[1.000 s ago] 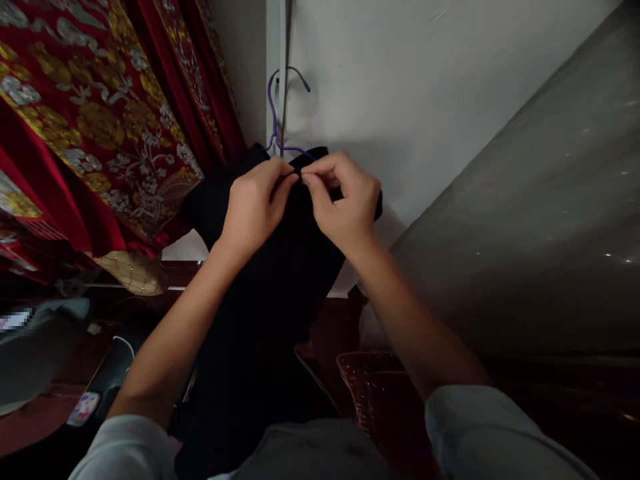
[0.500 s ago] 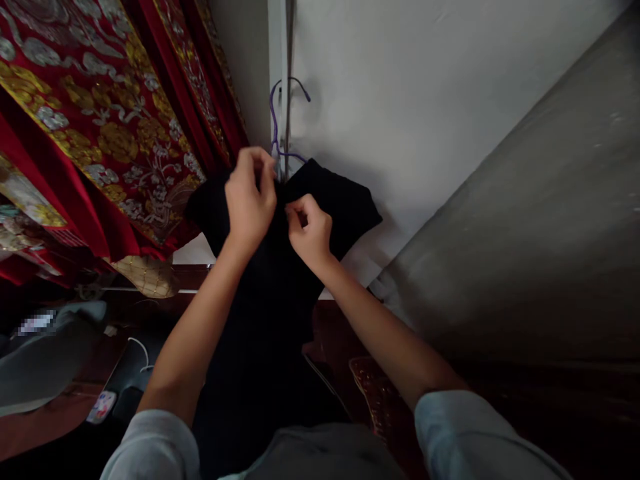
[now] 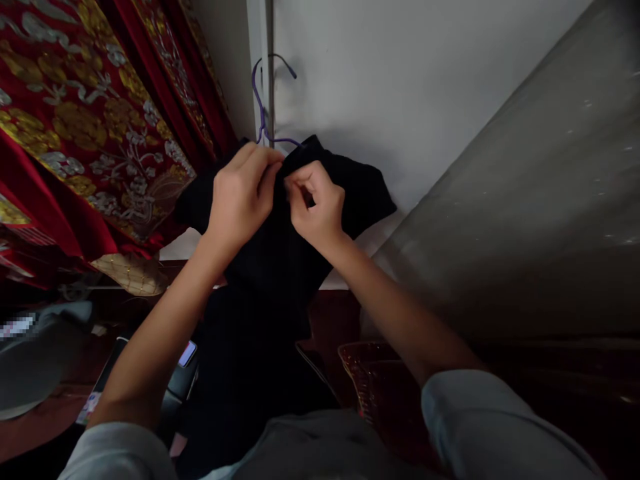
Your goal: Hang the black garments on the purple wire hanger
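A black short-sleeved shirt (image 3: 280,260) hangs on a purple hanger (image 3: 259,100), whose hook goes over a narrow pale upright edge (image 3: 257,40). At the shirt's neck, my left hand (image 3: 243,190) is closed in a pinch on the cloth near the opening. Just to its right, my right hand (image 3: 320,200) pinches the front of the shirt, thumb and forefinger forming a ring. The two hands almost meet. Any small fastening between the fingertips is too dark to make out.
Red drapery with gold and silver embroidery (image 3: 100,120) hangs at the left. A pale wall (image 3: 425,73) stands behind the shirt, with a grey, sheet-like surface (image 3: 525,200) at the right. A lit phone (image 3: 187,353) lies low on the left.
My left hand has come down onto the shirt's neck from just above it. My right hand stays pinched at the collar. The view has shifted slightly, and the lit phone now shows.
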Tool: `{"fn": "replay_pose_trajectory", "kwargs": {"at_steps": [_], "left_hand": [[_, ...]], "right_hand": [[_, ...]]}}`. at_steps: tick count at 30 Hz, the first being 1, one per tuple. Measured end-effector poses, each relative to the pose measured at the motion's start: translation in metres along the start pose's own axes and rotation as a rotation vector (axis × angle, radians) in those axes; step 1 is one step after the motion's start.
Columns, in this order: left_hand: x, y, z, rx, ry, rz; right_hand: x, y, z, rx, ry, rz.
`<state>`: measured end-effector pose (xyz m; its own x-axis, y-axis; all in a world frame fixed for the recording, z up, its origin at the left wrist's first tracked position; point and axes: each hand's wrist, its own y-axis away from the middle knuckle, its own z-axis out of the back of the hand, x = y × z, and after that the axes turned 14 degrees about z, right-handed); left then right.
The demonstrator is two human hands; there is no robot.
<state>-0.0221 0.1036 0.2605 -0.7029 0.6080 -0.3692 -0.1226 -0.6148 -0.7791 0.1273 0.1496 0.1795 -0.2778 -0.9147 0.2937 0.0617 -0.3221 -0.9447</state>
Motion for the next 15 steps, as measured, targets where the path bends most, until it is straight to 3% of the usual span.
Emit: {"fn": "replay_pose_trajectory", "kwargs": {"at_steps": [3, 6, 8, 11, 15], "left_hand": [[0.014, -0.018, 0.017, -0.204, -0.025, -0.117], [0.064, -0.029, 0.041, -0.384, -0.064, -0.095], [0.106, -0.023, 0.056, -0.348, -0.135, 0.009], [0.152, 0.008, 0.073, -0.185, -0.189, 0.212], [0.168, 0.067, 0.074, 0.081, -0.280, 0.447]], "right_hand": [[-0.009, 0.026, -0.004, 0.142, 0.044, 0.015], [-0.014, 0.051, 0.000, 0.248, 0.076, 0.012], [-0.016, 0.060, 0.008, 0.274, 0.115, 0.018], [-0.021, 0.064, 0.025, 0.316, 0.154, 0.021], [-0.029, 0.070, 0.040, 0.384, 0.072, -0.021]]}}
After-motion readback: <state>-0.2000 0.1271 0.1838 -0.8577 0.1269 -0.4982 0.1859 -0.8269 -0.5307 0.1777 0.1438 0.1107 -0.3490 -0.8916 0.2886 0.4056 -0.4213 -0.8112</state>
